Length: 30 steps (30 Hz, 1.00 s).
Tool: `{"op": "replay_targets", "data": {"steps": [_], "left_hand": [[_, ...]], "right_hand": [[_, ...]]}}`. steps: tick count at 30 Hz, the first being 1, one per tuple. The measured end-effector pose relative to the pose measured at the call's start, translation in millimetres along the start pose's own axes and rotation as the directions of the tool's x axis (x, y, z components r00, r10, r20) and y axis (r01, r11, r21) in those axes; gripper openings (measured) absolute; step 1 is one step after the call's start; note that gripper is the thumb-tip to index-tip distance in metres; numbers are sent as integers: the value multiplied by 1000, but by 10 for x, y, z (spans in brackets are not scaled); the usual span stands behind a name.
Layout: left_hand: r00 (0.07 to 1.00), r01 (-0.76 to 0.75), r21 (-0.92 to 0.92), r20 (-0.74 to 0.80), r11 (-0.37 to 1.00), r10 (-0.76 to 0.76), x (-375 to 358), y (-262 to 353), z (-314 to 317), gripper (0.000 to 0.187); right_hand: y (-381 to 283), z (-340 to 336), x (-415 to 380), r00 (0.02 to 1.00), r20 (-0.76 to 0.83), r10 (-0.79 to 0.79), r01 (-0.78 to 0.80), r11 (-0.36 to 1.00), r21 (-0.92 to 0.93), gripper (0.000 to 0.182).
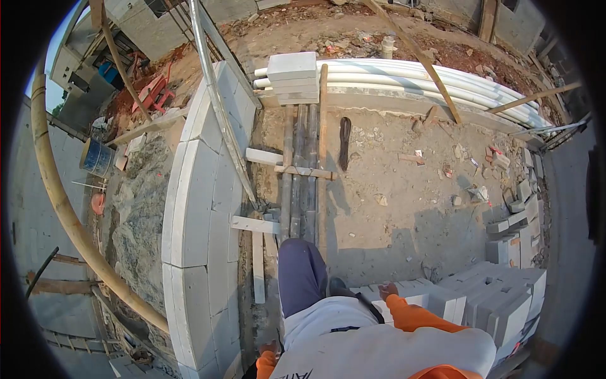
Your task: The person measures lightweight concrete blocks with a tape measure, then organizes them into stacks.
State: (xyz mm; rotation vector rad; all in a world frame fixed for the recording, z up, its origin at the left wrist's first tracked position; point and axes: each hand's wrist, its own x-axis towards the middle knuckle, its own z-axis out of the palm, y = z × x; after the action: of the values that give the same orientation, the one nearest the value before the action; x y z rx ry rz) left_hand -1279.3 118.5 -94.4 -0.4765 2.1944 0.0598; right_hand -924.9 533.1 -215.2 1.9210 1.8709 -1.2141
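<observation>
My right hand (387, 290), below an orange sleeve, hangs over the near edge of stacked light-grey blocks (442, 303). Its fingers look loosely apart, with nothing seen in them. Low in the view, my left hand (270, 348) is beside the block wall (197, 208); it is small here and its fingers are hard to make out. My bent knee (302, 271) in dark trousers is at the end of several long dark poles (295, 208) lying side by side. A short wooden piece (306, 172) crosses those poles.
A small block stack (293, 79) stands at the poles' far end, near long white pipes (404, 82). A metal bar (221, 107) leans along the wall. Left are a bamboo pole (69, 215), a blue drum (96, 158) and a red wheelbarrow (154, 95). Rubble (480, 192) litters the ground.
</observation>
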Motion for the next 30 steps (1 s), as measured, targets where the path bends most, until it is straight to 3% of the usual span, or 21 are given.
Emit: {"op": "replay_targets", "data": {"steps": [3, 6, 8, 9, 11, 12, 13, 14, 15, 16, 17, 18, 19, 20, 21, 22, 23, 25, 27, 30], "left_hand": [[995, -101, 22, 7, 995, 101, 114, 937, -290, 44], [994, -27, -33, 109, 999, 30, 735, 1832, -321, 43], [977, -210, 77, 61, 975, 205, 1062, 2523, -288, 49], [954, -301, 124, 38, 945, 299, 1148, 2964, -217, 53], [935, -332, 277, -34, 902, 354, 1101, 3907, -115, 58], [925, -337, 348, -53, 875, 377, 888, 4400, -30, 61], [868, -450, 467, 27, 761, 496, 1292, 4789, 182, 63], [908, -412, 281, 51, 867, 415, 1059, 5219, 169, 62], [941, -336, 90, 74, 938, 330, 279, 5777, -88, 61], [913, -388, 58, 162, 920, 375, 697, 6127, 119, 57], [870, -465, -135, 115, 875, 480, 772, 6405, 235, 54], [829, -558, -104, -39, 823, 557, 422, 6702, 131, 54], [808, -588, -31, -51, 808, 586, 195, 7028, 16, 52], [757, -653, -70, -22, 754, 653, 214, 7231, 6, 53], [697, -712, -113, 1, 693, 717, 191, 7432, -52, 54], [717, -679, -196, 27, 707, 697, 193, 7589, -105, 52], [735, -639, -280, 54, 716, 676, 205, 7740, -152, 51], [781, -533, -454, 60, 714, 621, 138, 7980, -242, 49], [845, -409, -628, 13, 662, 534, -71, 8124, -414, 46], [797, -521, -686, -178, 508, 578, 137, 8433, -93, 37]], "right_hand": [[78, 194, 552, 992, -72, -100, 91, 987, -129, 41], [-281, -164, 680, 995, -86, -49, 61, 986, 154, 44], [-485, -385, 867, 987, -155, 37, 1, 970, 242, 48], [-593, -526, 992, 984, -165, 66, -29, 976, 218, 49], [-518, -603, 1464, 987, -145, 73, -47, 983, 176, 43], [132, -410, 2047, 950, 48, -307, 301, 869, -393, 43], [147, -654, 2291, 969, 22, -248, 247, 948, -202, 43], [142, -909, 2522, 982, -3, -187, 187, 982, 0, 42], [69, -1217, 2772, 975, 102, -199, 210, 971, -112, 42], [-72, -1487, 2949, 957, 217, -191, 237, 948, -214, 42], [-219, -1685, 3144, 929, 329, -171, 273, 915, -297, 42], [-464, -1928, 3238, 890, 434, -138, 314, 877, -364, 42], [-710, -2260, 3445, 959, 254, -127, 208, 922, -326, 42], [-1102, -2624, 3618, 993, 64, -104, 117, 959, -259, 43], [-880, -2642, 4275, 989, -47, 139, -136, 989, 54, 30], [-1509, -3080, 4317, 990, -124, 65, -34, 971, 236, 31], [-1928, -3307, 4582, 974, -176, 143, -63, 916, 396, 24], [-2396, -3595, 5503, 990, -133, 43, 23, 886, 463, 37], [-3352, -3833, 6061, 977, -131, -168, 208, 883, 421, 46], [-5207, -4209, 6494, 896, -91, -435, 442, 849, 291, 59]]}}
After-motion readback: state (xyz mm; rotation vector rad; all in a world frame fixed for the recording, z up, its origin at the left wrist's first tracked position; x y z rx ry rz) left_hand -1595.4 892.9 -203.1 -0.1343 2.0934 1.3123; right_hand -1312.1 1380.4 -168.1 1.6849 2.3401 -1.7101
